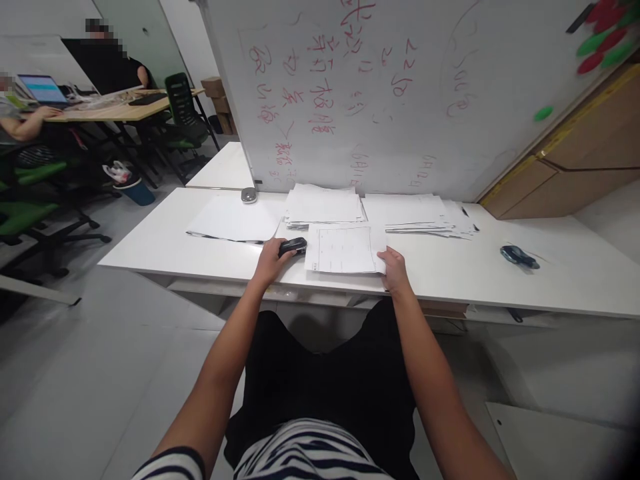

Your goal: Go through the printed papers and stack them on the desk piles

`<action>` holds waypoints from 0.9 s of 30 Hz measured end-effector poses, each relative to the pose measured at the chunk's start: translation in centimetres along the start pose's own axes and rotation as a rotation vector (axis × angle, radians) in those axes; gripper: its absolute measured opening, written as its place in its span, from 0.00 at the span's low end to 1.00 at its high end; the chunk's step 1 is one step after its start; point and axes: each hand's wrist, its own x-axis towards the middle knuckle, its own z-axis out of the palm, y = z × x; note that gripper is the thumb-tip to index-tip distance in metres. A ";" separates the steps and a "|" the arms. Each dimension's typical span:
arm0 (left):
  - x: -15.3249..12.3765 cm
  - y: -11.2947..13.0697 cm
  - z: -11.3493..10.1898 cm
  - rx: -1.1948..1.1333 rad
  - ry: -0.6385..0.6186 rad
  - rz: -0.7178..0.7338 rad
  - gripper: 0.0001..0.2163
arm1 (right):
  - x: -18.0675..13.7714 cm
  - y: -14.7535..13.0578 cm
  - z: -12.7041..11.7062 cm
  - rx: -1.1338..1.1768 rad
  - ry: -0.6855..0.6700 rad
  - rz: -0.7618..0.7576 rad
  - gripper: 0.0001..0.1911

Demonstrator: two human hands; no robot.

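Note:
My left hand (271, 262) is closed around a black stapler (293, 247) at the front part of the white desk. The stapler's nose points right, close to the left edge of a printed sheet (345, 249). My right hand (395, 267) pinches that sheet at its lower right corner. Whether it is one sheet or a few together, I cannot tell. Behind it lie a stack of white papers (325, 204) and, to the right, a second, fanned-out stack (407, 212). More paper (235, 219) rests on the left of the desk.
A whiteboard (380, 87) with red writing stands behind the desk (465, 273). A dark stapler-like object (519, 256) lies at the right, and a small grey round-ended object (249, 195) at the back left. Two people sit at another table (115, 112) far left.

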 end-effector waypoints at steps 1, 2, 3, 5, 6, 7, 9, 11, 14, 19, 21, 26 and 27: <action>0.0 0.0 0.0 -0.007 0.001 -0.011 0.14 | 0.0 0.0 -0.1 -0.001 0.008 -0.007 0.12; 0.0 0.0 0.0 -0.010 0.002 -0.019 0.14 | 0.0 0.0 -0.2 -0.006 0.013 -0.016 0.12; 0.0 -0.1 0.0 -0.010 0.002 -0.023 0.14 | 0.0 0.1 -0.3 -0.014 0.015 -0.023 0.12; 0.0 -0.1 0.1 -0.003 0.006 -0.019 0.14 | 0.2 0.4 -0.4 -0.027 0.017 -0.030 0.12; 0.0 -0.2 0.1 0.003 0.007 -0.013 0.15 | 0.3 0.5 -0.5 -0.033 0.011 -0.029 0.13; 0.0 -0.2 0.1 0.009 0.006 -0.003 0.15 | 0.5 0.7 -0.5 -0.043 0.001 -0.027 0.13; 0.0 -0.2 0.1 0.015 -0.009 0.028 0.15 | 0.7 1.0 -0.6 -0.096 -0.012 -0.020 0.15; 0.0 -0.1 0.0 0.016 -0.040 0.062 0.15 | 0.8 1.2 -0.4 -0.165 -0.001 -0.015 0.18; -0.1 0.2 -0.2 0.042 -0.109 0.113 0.17 | 0.4 1.0 0.0 -0.226 -0.090 -0.012 0.18; 0.3 1.7 -1.5 0.180 -0.199 0.193 0.19 | -0.5 0.5 0.5 -0.276 -0.264 -0.064 0.16; 1.0 2.7 -2.0 0.219 -0.174 0.204 0.19 | -0.6 0.5 0.5 -0.297 -0.260 -0.105 0.15; 3.7 5.4 -1.2 0.235 -0.070 0.242 0.18 | -0.9 0.2 0.5 -0.376 -0.248 -0.163 0.18; 4.1 5.7 -0.6 0.237 -0.081 0.238 0.18 | -1.0 0.2 0.5 -0.388 -0.235 -0.175 0.20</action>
